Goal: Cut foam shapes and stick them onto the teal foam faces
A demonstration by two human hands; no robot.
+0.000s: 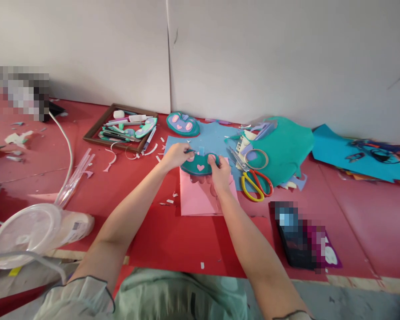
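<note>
A dark teal foam shape (198,166) with small pink patches lies on a pink foam sheet (200,198) in the middle of the red surface. My left hand (177,154) pinches its left edge with closed fingers. My right hand (220,171) presses and grips its right edge, fingers curled onto it. A light blue sheet (213,135) lies just behind the shape. A second teal shape with pink patches (182,123) rests farther back by the wall.
Yellow and red scissors (255,182) and a tape ring (256,158) lie right of my hands, beside green foam (286,149). A brown tray of pens (120,127) sits at the back left. Clear plastic lid (26,233) near left; dark blurred object (298,240) near right.
</note>
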